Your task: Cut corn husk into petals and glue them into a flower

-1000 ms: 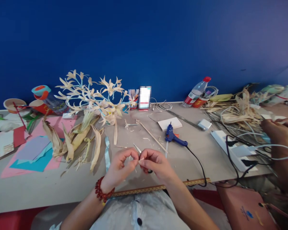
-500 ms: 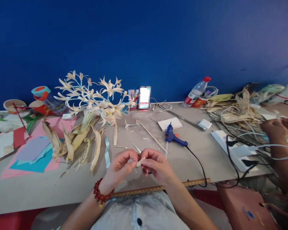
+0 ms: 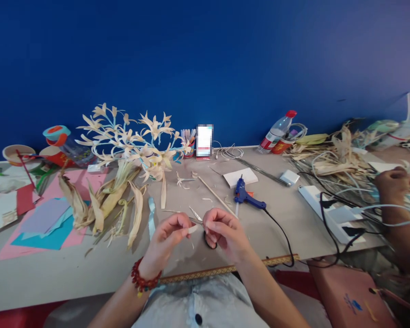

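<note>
My left hand (image 3: 173,230) pinches a small pale strip of corn husk (image 3: 192,229) between thumb and fingertips. Just right of it, my right hand (image 3: 225,232) is closed, thumb against curled fingers; whatever it may hold is hidden. Scissors (image 3: 195,213) lie partly beneath the hands, blades pointing away, with a black handle loop beside my right fingers. Beyond the hands are a wooden stick (image 3: 216,196), a blue glue gun (image 3: 246,193) and a small husk flower (image 3: 181,179). A light blue ribbon (image 3: 151,214) lies left of my left hand.
A large bunch of husk flowers (image 3: 133,141) stands at back left, with dried husks (image 3: 105,205) and coloured paper (image 3: 43,218) before it. A power strip (image 3: 324,214), black cord and bottle (image 3: 276,132) are to the right. Another person's hand (image 3: 392,184) is at far right.
My hands have moved slightly apart. The husk strip, earlier between both hands' fingertips, is now in my left fingers, and more of the scissors shows.
</note>
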{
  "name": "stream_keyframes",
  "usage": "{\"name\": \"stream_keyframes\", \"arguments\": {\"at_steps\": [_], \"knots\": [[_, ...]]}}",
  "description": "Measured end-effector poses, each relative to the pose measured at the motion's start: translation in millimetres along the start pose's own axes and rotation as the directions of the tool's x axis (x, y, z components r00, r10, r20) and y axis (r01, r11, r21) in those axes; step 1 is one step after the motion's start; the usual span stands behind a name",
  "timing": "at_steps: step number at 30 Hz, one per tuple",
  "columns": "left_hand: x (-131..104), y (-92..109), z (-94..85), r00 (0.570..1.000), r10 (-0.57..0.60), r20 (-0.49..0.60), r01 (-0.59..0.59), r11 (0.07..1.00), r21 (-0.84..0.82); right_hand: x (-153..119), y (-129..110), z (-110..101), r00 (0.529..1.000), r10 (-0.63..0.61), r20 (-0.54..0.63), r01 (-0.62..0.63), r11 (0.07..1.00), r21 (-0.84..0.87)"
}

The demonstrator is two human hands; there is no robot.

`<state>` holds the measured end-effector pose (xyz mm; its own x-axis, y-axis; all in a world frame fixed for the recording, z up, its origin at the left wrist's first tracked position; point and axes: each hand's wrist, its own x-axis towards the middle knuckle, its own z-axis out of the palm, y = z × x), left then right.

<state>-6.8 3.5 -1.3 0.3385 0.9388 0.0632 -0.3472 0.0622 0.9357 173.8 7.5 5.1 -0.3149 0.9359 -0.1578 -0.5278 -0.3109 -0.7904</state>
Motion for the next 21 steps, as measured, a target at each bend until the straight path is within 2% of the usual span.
{"name": "stream_keyframes", "arguments": {"at_steps": [5,9,13,16,18,21], "knots": [[1,2,1.0,0.999,0.038,0.012,-0.039,0.996,0.083,-3,-1,4,0.993,0.080,0.082,-0.072,0.993,-0.099],[3,8,3.4,0.998,0.058,0.036,-0.063,0.985,0.163,-1,1,9,0.992,0.065,0.104,-0.053,0.992,-0.112],[2,6,2.4,0.993,0.071,0.092,-0.078,0.994,0.076,3,2,3,0.994,0.071,0.083,-0.072,0.997,0.001],[2,3,-0.1,0.988,0.110,0.107,-0.112,0.994,0.010,4,-1,-4,1.000,0.003,0.025,-0.005,0.997,0.079],[2,2,-2.2,0.987,0.114,0.109,-0.118,0.993,0.025,3,-4,-7,0.999,-0.037,0.008,0.037,0.999,0.003],[4,3,-4.6,0.992,0.055,0.112,-0.066,0.993,0.103,1,-10,-6,0.993,-0.002,0.115,0.025,0.979,-0.200]]}}
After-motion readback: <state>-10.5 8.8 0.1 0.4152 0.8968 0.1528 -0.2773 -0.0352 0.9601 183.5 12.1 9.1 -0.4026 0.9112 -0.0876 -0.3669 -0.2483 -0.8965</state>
